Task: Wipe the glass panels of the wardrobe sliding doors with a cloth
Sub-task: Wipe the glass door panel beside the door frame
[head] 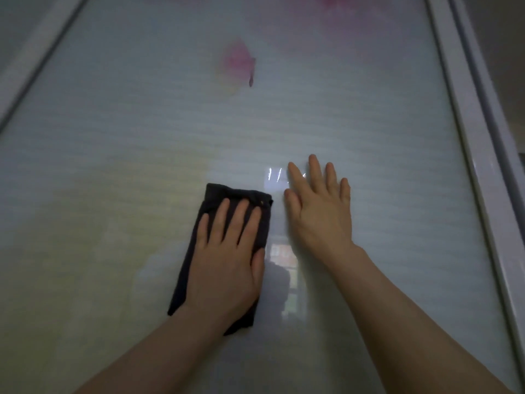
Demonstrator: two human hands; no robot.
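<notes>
A frosted glass panel (312, 115) of the wardrobe sliding door fills the view, pale and glossy, printed with a pink petal (237, 65). A dark folded cloth (235, 196) lies flat against the glass near the centre. My left hand (227, 257) presses on the cloth with its fingers spread, covering most of it. My right hand (319, 206) rests flat on the bare glass just right of the cloth, fingers apart and holding nothing.
A white door frame (466, 137) runs down the right side of the panel, and another frame strip (34, 49) slants along the upper left. A faint pink print (331, 1) shows at the top edge. Window reflections gleam between my hands.
</notes>
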